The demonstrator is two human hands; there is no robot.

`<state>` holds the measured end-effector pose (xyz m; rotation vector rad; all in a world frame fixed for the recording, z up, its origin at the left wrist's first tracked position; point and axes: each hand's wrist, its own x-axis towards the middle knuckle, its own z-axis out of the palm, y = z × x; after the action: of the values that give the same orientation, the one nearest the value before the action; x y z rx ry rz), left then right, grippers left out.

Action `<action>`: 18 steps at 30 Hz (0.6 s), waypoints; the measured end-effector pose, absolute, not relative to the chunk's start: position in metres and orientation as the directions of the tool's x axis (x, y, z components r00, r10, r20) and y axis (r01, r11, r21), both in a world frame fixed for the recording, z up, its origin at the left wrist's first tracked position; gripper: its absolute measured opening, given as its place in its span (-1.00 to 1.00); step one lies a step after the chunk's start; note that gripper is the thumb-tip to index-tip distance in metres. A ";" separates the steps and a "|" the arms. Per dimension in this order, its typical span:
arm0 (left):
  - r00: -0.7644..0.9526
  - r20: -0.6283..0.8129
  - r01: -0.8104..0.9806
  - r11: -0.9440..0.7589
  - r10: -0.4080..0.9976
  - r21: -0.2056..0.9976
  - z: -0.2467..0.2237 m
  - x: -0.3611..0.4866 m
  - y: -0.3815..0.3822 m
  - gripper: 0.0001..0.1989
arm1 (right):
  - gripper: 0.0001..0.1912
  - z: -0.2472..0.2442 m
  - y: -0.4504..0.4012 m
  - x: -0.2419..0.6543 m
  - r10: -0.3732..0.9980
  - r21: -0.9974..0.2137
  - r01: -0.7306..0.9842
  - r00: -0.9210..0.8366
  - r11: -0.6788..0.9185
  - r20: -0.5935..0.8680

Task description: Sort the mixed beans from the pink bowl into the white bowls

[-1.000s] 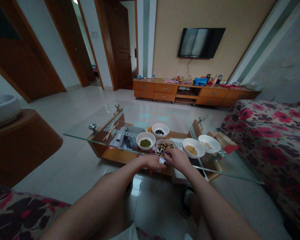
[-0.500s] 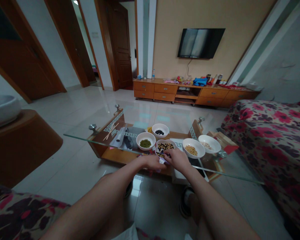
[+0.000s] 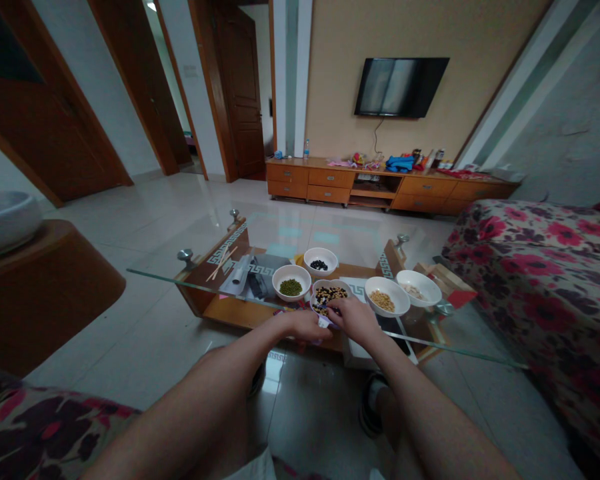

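Note:
A scalloped light-coloured bowl [image 3: 351, 288] of mixed black, yellow and white beans stands at the near edge of the glass table. My left hand [image 3: 309, 325] is closed on its near side, next to a small white patch. Over the same bowl, my right hand [image 3: 356, 317] dips its bent fingertips into the beans; what they pinch is hidden. Around it are white bowls: one of green beans [image 3: 277, 275] to the left, one of black beans [image 3: 336, 256] behind, one of yellow beans [image 3: 404, 304] to the right, and one of pale pieces [image 3: 435, 288] beyond that.
The glass tabletop [image 3: 180, 277] has a thin exposed edge. Chopsticks [image 3: 222, 263] show at its left. A flower-patterned sofa [image 3: 540, 267] is on the right. Across the room a low wooden cabinet [image 3: 330, 177] stands under a television [image 3: 403, 87].
Almost nothing differs. My right fingertips shift very slightly among the mixed beans, while my left hand stays in place at the bowl.

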<state>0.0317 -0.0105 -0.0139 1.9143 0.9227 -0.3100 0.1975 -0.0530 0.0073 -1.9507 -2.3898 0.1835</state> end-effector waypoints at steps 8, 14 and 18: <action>0.683 -0.561 0.711 -0.251 0.467 0.657 -0.008 0.031 -0.013 -0.78 | -0.64 0.010 -0.054 0.196 0.977 -0.115 0.973 -0.206 0.199 -0.049; 0.715 -0.540 0.676 -0.240 0.443 0.697 -0.014 0.032 -0.011 -0.81 | -0.65 0.010 -0.053 0.197 0.978 -0.119 0.974 -0.202 0.195 -0.051; 0.715 -0.538 0.673 -0.233 0.446 0.702 -0.017 0.032 -0.010 -0.81 | -0.65 0.008 -0.053 0.197 0.982 -0.134 0.973 -0.188 0.186 0.001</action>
<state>0.0316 -0.0100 -0.0166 1.8765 0.8696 -0.2718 0.1973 -0.0533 0.0083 -1.9443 -2.3520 0.1571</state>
